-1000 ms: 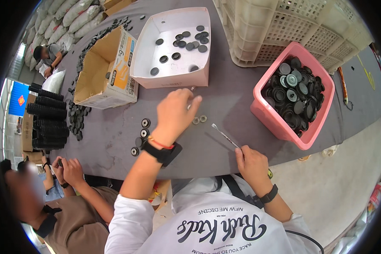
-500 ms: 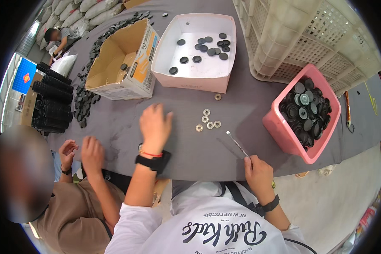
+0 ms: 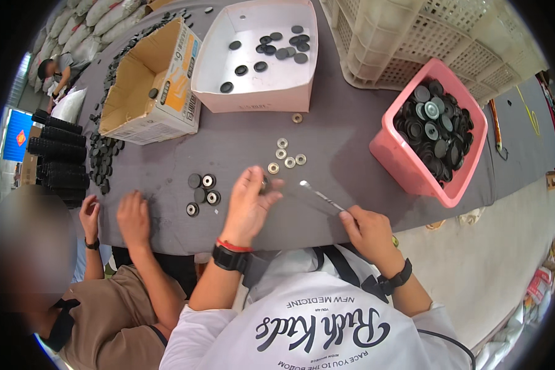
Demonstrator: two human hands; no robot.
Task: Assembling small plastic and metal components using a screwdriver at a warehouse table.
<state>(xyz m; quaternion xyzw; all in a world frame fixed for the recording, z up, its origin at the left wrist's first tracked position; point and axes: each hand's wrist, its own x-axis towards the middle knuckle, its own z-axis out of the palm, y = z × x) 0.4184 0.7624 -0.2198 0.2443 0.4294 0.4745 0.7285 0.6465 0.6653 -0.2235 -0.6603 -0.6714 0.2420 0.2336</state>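
Note:
My left hand [image 3: 248, 206] is over the table's near side, its thumb and fingers closed around a small dark round disc [image 3: 265, 184], mostly hidden and slightly blurred. Between the thumb and forefinger of my right hand [image 3: 370, 233] is a thin rod [image 3: 322, 197] with a pale tip, pointing up and left. Beyond my hands lie several small metal rings [image 3: 290, 162], one of them apart near the white box. To the left of my left hand sits a loose group of black discs [image 3: 200, 195], some showing a metal ring in the middle.
A pink basket [image 3: 385, 151] of black discs stands right. A white box [image 3: 253, 102] holding scattered discs and a cardboard box [image 3: 148, 131] are at the back, beside a large plastic crate [image 3: 407, 43]. At left, a co-worker's hands [image 3: 134, 219] hover near stacked black discs [image 3: 58, 148].
My left hand has moved right and nearer to the rod, and a dark disc now shows in it. The black disc group it covered is uncovered. The whole view has shifted slightly.

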